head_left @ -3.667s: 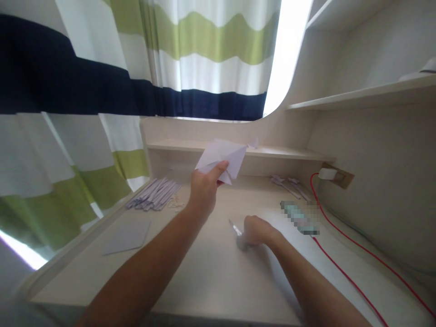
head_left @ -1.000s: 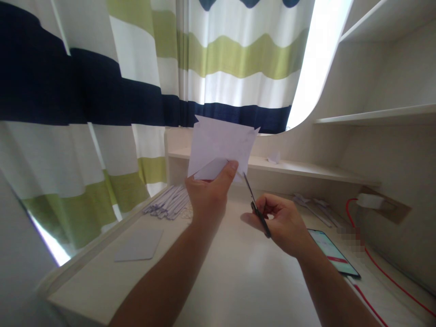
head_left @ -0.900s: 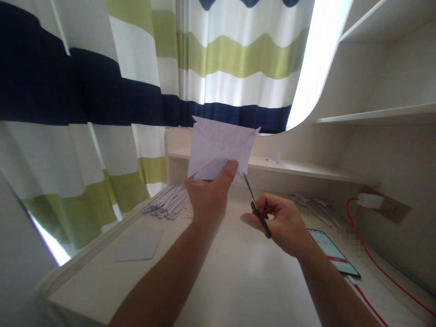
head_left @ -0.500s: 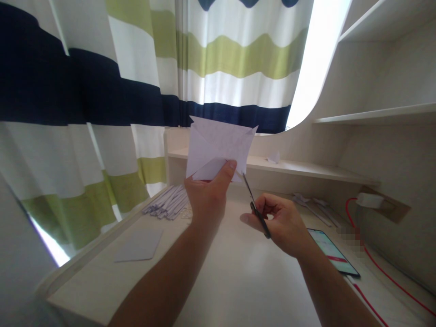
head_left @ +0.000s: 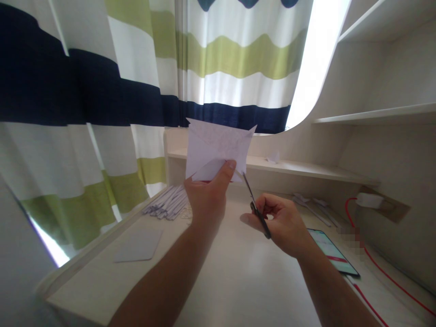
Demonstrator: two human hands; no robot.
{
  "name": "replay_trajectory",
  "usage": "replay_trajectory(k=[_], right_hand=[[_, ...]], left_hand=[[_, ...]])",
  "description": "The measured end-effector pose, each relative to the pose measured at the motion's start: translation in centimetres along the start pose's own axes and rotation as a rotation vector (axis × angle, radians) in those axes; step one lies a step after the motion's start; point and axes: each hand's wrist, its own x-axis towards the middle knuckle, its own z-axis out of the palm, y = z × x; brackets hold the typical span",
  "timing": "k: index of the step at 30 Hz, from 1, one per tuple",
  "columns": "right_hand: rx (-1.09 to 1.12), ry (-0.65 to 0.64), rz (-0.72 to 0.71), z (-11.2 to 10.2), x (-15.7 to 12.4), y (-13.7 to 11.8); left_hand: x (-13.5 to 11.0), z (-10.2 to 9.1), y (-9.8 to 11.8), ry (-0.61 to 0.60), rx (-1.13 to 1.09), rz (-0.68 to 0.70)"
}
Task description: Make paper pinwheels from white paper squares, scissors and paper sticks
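Head camera view: I see both hands raised over the pale worktop [head_left: 252,286], each closed on something. Fingers of the left hand [head_left: 207,197] pinch the folded white paper [head_left: 216,147] along its lower edge, thumb lying across the near face and the rest behind it. That paper stands up in the air before the window, creased, with a pointed corner sticking out at each top end. Fingers of the right hand [head_left: 284,225] curl about the dark handle of the scissors [head_left: 254,208], thumb pointing left. Their blades look narrow, tilted up and leftward, with the tips at the paper's lower right corner; whether they touch it, I can't tell from here.

Beyond the left forearm lies a heap of slim paper sticks [head_left: 166,203], with small pale bits [head_left: 186,213] just beside it, and nearer, a flat white sheet [head_left: 139,245]. Over by the right forearm rest a lit phone [head_left: 335,254] and a red cable [head_left: 395,279]. More paper sticks with shaped ends [head_left: 311,209] lie behind the phone.
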Motion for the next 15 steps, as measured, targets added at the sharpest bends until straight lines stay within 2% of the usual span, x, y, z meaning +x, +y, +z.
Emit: replay_trajectory(k=[15], right_hand=[[0.043, 0.011, 0.016, 0.06, 0.17, -0.21]], left_hand=[[0.01, -0.18, -0.08, -0.004, 0.023, -0.026]])
